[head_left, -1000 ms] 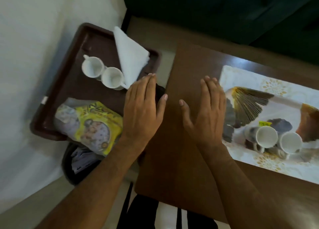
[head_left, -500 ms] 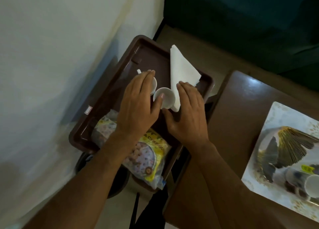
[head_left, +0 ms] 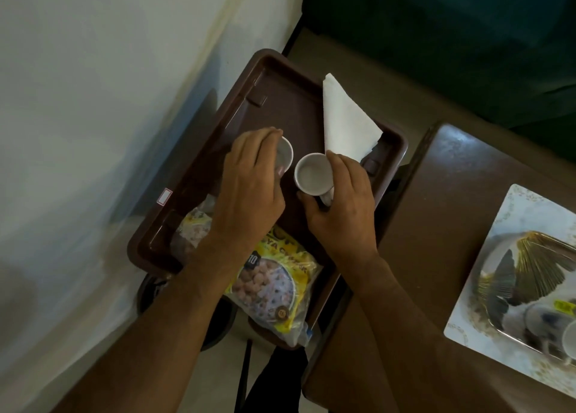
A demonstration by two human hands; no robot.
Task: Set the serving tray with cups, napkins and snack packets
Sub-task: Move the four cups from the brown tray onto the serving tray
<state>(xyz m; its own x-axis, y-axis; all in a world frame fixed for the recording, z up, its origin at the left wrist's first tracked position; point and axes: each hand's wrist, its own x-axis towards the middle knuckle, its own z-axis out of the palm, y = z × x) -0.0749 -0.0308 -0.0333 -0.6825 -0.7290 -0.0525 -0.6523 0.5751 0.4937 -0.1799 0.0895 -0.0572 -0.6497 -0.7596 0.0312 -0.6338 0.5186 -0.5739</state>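
Note:
A dark brown serving tray sits by the wall, on a low stand. Two small white cups stand side by side in its middle. My left hand is closed over the left cup, covering most of it. My right hand grips the right cup by its side and handle. A folded white napkin leans against the tray's far right rim. A yellow snack packet lies at the tray's near end, hanging over the edge, partly under my left wrist.
A brown wooden table stands right of the tray. On it lies a patterned white tray with a gold fan design and more cups at its near corner. A white wall runs along the left; a dark seat is behind.
Both hands moved from the brown table to the tray and closed on the two cups. The cups now stand slightly apart, and the view has swung left.

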